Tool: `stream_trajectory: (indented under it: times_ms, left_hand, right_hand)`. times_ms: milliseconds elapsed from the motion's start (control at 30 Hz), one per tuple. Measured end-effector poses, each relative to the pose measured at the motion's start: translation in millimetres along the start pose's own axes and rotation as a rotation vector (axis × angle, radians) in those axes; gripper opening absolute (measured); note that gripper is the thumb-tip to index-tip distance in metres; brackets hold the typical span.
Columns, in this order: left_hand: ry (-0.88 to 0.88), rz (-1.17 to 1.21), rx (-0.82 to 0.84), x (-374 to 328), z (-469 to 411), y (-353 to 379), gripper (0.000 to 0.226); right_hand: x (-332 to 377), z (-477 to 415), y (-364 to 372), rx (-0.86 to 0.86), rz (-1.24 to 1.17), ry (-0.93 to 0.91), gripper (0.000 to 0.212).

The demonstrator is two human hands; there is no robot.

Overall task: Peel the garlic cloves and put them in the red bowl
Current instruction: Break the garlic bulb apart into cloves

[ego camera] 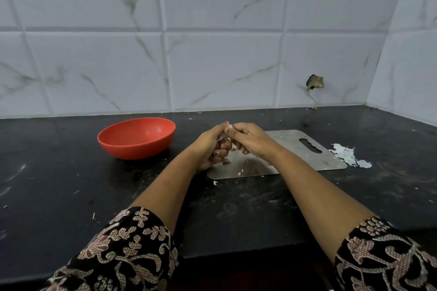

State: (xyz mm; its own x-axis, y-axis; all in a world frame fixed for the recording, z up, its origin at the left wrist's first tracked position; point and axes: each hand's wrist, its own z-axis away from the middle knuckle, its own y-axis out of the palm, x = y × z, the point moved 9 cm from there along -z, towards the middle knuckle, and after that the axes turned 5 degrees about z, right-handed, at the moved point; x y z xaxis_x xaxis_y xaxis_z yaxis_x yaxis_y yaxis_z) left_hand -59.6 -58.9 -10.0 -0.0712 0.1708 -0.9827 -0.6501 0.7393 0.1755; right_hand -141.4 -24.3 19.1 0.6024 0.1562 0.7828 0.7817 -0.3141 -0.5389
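— Sleeves (123, 250), patterned, at the tabletop's (71, 184) near edge. Beyond them?
— Left hand (208, 146) and right hand (248, 139) meet above the board's (307, 149) left end. Fingers (236, 129) of both curl in, pinching one clove (227, 129) between them.
— And the bowl (137, 138)?
— Left of the board, toward the back edge, apart from both hands. Peel (350, 155) lies just off the board's right end

No legible text, label, brand, number or sign was found. The red bowl (132, 149), the steel cutting board (307, 164) and the wall tiles (224, 71) bore none.
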Motion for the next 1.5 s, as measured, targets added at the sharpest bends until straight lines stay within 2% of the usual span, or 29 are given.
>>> stream_trajectory:
  times_ms: [367,633,767,867,967,1133,1267,1500]
  left_hand:
    - [0.003,0.02,-0.01,1,-2,0,0.041]
    - [0.089,-0.01,-0.008,-6,-2,2,0.046]
    - [0.162,-0.153,-0.003,-7,-4,2,0.045]
    - [0.236,-0.347,-0.052,-11,-7,-5,0.03]
    - [0.253,-0.478,-0.068,-13,-9,-10,0.021]
    - [0.27,-0.47,-0.08,-17,-7,-5,0.026]
    - [0.24,-0.525,-0.067,-15,-7,-5,0.035]
    - [0.12,-0.456,0.0,-2,-15,-4,0.047]
  right_hand:
    - [-2,0,-1,-0.044,0.006,0.05,0.051]
    - [-2,2,0,-0.062,-0.068,0.064,0.045]
    - [-5,2,-4,-0.049,0.044,0.051,0.033]
    - [-7,2,-8,-0.05,0.126,0.02,0.021]
    - [-4,1,-6,-0.043,0.109,-0.007,0.015]
    - [1,-1,-7,-0.04,0.039,-0.032,0.017]
    - [4,-1,-5,-0.008,0.145,-0.051,0.022]
    - [-4,-2,4,0.054,0.253,-0.008,0.029]
